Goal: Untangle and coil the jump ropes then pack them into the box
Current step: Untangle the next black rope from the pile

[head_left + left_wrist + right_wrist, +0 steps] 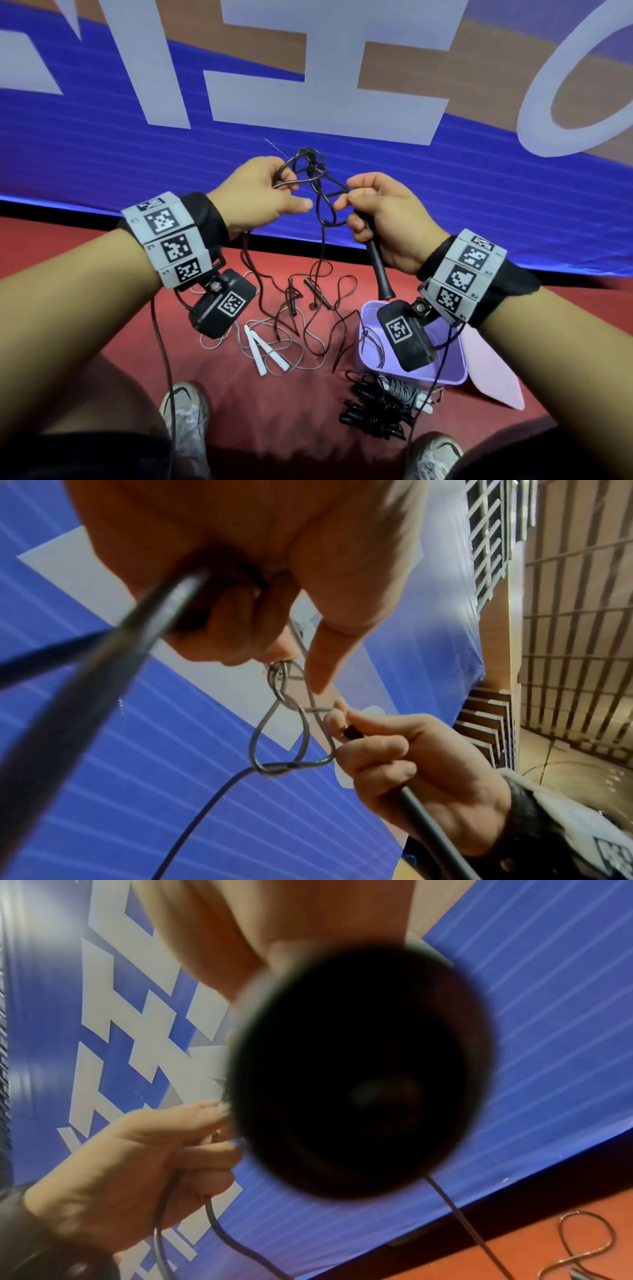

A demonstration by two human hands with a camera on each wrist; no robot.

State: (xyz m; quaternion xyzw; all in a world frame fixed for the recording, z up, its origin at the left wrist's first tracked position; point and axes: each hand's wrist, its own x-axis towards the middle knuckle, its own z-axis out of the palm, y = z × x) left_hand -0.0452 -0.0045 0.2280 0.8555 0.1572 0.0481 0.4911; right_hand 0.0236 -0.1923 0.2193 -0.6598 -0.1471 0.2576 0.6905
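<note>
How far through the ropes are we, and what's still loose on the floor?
Done: a coiled black bundle and a grey one lie beside the purple box, not packed. In hand: the right hand grips a black handle, the left hand holds cord at the knot between them. Left: a white-handled rope and dark ropes lie tangled on the floor. A loose cord trails into the box.

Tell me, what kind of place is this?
Probably an indoor sports hall. There is a red floor like a gym mat, a big blue banner with huge white letters along the wall, and jump ropes lying about.
</note>
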